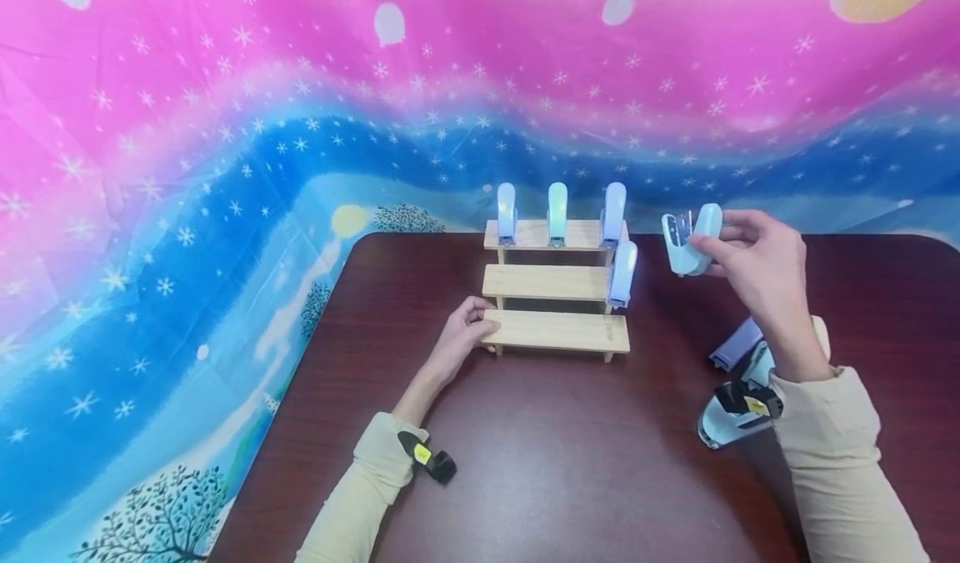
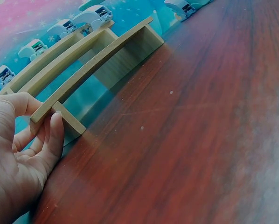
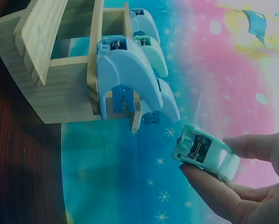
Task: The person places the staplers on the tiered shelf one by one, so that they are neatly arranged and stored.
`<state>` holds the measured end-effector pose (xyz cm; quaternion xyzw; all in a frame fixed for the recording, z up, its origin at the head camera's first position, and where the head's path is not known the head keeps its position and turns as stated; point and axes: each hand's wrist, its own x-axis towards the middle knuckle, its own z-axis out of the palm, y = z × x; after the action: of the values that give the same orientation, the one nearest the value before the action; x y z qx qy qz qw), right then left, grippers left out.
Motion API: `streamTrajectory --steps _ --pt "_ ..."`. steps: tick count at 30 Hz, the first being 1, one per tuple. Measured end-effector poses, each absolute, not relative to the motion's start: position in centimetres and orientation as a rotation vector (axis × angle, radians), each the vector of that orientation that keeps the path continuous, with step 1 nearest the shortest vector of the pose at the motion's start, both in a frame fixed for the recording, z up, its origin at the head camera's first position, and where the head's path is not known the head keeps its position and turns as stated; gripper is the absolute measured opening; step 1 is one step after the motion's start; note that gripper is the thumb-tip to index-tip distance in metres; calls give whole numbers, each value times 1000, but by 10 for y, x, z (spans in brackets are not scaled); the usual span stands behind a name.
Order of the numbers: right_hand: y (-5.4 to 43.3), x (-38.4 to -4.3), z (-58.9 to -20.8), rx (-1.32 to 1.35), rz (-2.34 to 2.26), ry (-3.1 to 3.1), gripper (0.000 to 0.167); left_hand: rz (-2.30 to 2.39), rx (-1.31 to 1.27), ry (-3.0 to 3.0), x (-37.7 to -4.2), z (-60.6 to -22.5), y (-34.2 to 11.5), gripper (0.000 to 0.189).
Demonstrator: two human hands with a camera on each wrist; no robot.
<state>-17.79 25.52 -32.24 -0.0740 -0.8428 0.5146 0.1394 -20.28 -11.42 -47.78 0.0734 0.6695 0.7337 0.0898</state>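
Observation:
My left hand (image 1: 456, 339) pinches the left end of a three-tier wooden display rack (image 1: 551, 329) at its lowest shelf. In my right hand (image 1: 768, 275), a mint stapler (image 1: 680, 256) is held between thumb and fingers, raised off the table to the right of the rack. A pale blue stapler (image 1: 507, 213), a green stapler (image 1: 557, 213) and a lavender stapler (image 1: 614, 213) stand upright along the top shelf. Another lavender stapler (image 1: 622, 275) stands at the right end of the middle shelf. The bottom shelf is bare.
Under my right forearm, several more staplers lie on the dark wood table (image 1: 585, 463). Among them are a lavender one (image 1: 737, 344) and a pale blue one (image 1: 722, 428); the sleeve partly hides this group. A colourful patterned cloth (image 1: 450, 71) hangs behind the table.

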Motion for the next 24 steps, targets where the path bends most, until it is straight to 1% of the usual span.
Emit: streamTrajectory --steps 24 --pt "243 -171 -316 -209 1526 -2367 57 2183 207 1998 -203 -479 -113 30"
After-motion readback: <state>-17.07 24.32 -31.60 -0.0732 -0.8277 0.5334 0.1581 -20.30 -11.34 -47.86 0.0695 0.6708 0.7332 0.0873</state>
